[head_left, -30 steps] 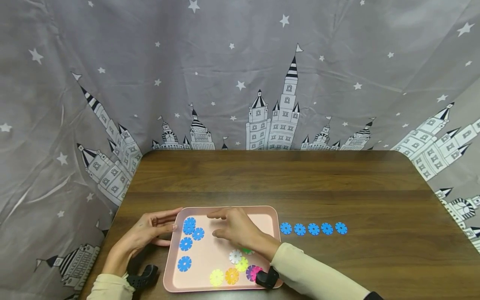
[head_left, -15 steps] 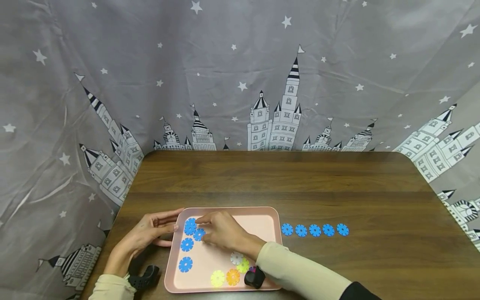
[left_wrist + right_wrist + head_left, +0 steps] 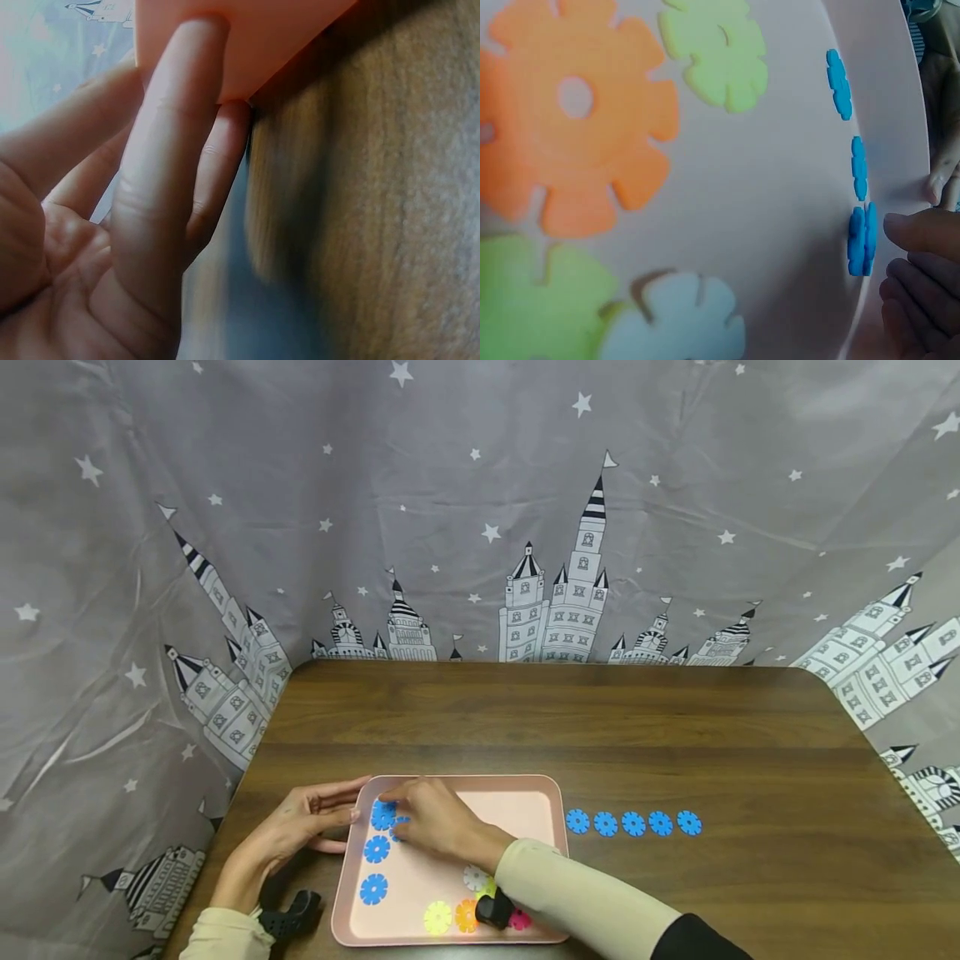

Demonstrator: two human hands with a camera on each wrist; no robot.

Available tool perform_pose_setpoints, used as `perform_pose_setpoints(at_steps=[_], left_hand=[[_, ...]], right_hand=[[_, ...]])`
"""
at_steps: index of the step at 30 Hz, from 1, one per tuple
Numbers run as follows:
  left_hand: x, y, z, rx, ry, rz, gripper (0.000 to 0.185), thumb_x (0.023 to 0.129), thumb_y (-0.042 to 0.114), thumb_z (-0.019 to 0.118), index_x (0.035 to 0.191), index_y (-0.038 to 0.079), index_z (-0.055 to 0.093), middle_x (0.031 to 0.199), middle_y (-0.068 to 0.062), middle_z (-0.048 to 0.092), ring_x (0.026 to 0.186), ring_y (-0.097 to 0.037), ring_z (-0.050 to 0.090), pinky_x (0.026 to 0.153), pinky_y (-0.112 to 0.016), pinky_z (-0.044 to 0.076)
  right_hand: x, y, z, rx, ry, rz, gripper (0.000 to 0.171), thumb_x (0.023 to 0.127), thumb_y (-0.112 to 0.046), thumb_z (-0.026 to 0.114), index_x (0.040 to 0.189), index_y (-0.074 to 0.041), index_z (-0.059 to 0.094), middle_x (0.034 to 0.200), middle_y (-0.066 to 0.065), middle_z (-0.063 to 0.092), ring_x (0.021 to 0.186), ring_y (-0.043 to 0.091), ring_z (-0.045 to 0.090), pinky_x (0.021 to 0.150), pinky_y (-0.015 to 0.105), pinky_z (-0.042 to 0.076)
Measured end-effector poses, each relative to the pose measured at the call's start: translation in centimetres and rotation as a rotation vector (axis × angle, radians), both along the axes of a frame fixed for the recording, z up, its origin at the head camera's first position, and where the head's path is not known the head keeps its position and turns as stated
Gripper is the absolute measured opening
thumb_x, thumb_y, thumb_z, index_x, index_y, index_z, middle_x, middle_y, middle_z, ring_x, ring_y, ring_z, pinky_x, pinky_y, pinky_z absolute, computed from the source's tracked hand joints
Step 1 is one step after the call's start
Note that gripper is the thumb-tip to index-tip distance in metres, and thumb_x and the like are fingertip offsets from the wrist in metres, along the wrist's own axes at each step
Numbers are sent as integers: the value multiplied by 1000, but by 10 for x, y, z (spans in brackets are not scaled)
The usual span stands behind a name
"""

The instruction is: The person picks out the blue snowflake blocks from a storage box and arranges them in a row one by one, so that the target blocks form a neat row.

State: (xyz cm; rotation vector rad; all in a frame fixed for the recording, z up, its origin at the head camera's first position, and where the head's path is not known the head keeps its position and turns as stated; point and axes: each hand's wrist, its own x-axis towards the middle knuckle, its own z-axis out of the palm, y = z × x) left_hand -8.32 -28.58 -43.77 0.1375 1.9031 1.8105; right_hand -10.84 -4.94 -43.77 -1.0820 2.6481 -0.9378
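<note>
My right hand (image 3: 435, 818) reaches into the back left of a pink tray (image 3: 487, 937), its index finger and thumb at several blue flower-shaped discs (image 3: 383, 816) by the left wall. In the right wrist view the thumb (image 3: 915, 229) is close beside a pair of blue discs (image 3: 861, 240). One blue disc is partly hidden under that hand. My left hand (image 3: 296, 822) touches the outside of the tray's left wall with fairly straight fingers. The left wrist view has its fingertips against the pink wall (image 3: 262, 37). Two more blue discs (image 3: 373, 889) lie nearer the tray's front left.
A row of several blue discs (image 3: 633, 824) lies on the wooden table (image 3: 600, 718), right of the tray. In the tray's front part are yellow (image 3: 437, 918), orange (image 3: 466, 915), white (image 3: 475, 878) and pink (image 3: 520, 919) discs. A grey castle-print curtain (image 3: 420, 485) hangs behind the table.
My right hand has moved left and come down over the blue discs, now covering part of one. The left hand stays at the tray's side. The view has shifted slightly.
</note>
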Motion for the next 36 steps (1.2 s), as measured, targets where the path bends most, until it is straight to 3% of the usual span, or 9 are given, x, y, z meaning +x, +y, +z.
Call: perform_pose_setpoints(at_steps=[3,8,13,23,36], left_hand=[[0,0,0,9,9,-8,60,97,8,62,147,-10,33,136,-30,51,105,-22,65,78,-51,59],[1,1,0,19,13,-11,60,98,7,61,147,-10,32,137,-30,51,105,-20,65,78,-51,59],[1,2,0,26,15,-13,60,98,7,60,147,-10,32,137,-30,51,105,-22,65,78,-51,59],[1,1,0,49,15,-19,59,98,5,60,147,-11,32,137,-25,53,107,-22,64,79,-51,58],[1,0,-1,22,11,-2,60,97,6,61,147,-10,33,136,-26,53,106,-21,64,78,-51,59]], right_hand=[[-1,-3,-2,8,-18,-10,43,82,-11,78,124,-9,69,112,-4,70,92,1,56,81,11,48],[-2,-7,-3,28,-17,-8,43,83,-9,76,126,-9,68,120,-5,68,103,0,57,88,13,49],[-2,-8,-4,32,6,25,42,84,-8,75,126,-10,69,117,-4,69,99,-1,58,84,9,48],[-1,-11,-6,78,95,42,37,86,-12,74,123,-12,70,111,-4,70,96,0,59,87,13,50],[1,-16,-9,174,272,72,26,93,-17,67,118,-12,71,115,-2,69,110,9,61,100,22,47]])
